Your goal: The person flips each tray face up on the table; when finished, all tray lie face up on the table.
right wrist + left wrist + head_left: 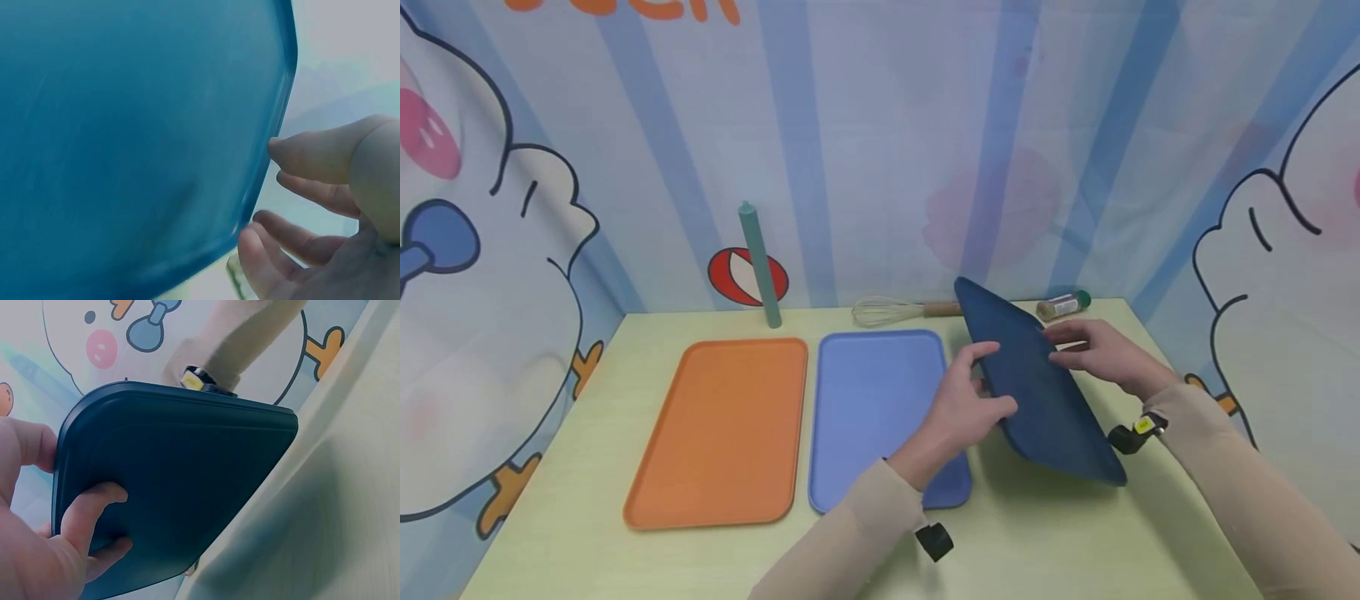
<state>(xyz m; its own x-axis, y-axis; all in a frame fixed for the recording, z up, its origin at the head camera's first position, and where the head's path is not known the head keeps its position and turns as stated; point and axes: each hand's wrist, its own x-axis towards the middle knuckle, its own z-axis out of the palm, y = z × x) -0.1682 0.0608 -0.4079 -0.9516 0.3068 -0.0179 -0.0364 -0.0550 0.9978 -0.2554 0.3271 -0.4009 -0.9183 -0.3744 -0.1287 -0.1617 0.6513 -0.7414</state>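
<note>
A dark blue tray (1037, 392) is held tilted above the right part of the table, its left long edge raised. My left hand (962, 404) grips that raised edge, and in the left wrist view two fingertips (115, 492) lie against one broad face of the tray (181, 469). By the opposite long edge is my right hand (1101, 354). Its fingers are loosely extended, and in the right wrist view the fingertips (253, 240) and thumb come up to the tray rim (289, 81). Whether they press on it is hard to tell.
A light blue tray (876, 400) lies left of the tilted one, with an orange tray (722, 433) farther left. Along the back are a whisk (895, 312), a green-capped jar (1063, 305) and a teal stick (761, 267) standing near the printed backdrop (887, 150).
</note>
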